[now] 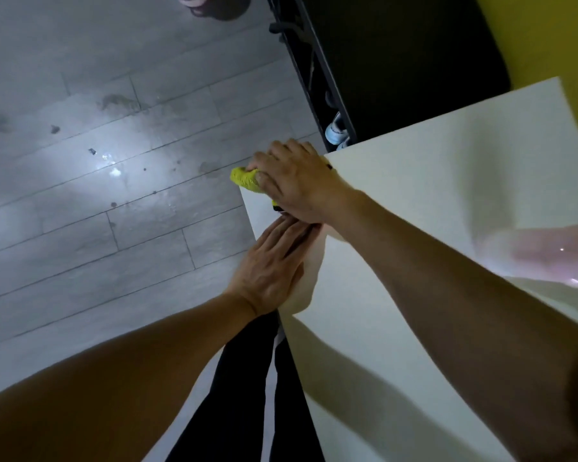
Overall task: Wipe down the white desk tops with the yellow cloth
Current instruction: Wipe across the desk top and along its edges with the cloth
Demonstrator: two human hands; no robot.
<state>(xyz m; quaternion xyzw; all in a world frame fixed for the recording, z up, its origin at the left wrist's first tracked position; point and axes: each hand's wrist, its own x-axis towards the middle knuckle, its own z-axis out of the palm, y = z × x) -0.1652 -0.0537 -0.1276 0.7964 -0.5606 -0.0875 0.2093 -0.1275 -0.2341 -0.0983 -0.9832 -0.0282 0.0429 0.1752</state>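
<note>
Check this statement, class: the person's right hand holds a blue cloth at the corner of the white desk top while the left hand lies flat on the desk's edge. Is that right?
Not quite: the cloth is yellow, not blue. The head view shows the right hand holding the yellow cloth at the corner of the white desk top, while the left hand lies flat on the desk's edge.

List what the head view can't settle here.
- Yellow cloth: mostly hidden under the right hand; only a bunched end shows at the desk top corner.
- Left hand: fingertips tucked under the right wrist.
- Small dark item between the hands: too small to identify.
- Pinkish patch on the desk: blurred, cut off by the right edge.
- Shoes: partly hidden by the dark frame.
</note>
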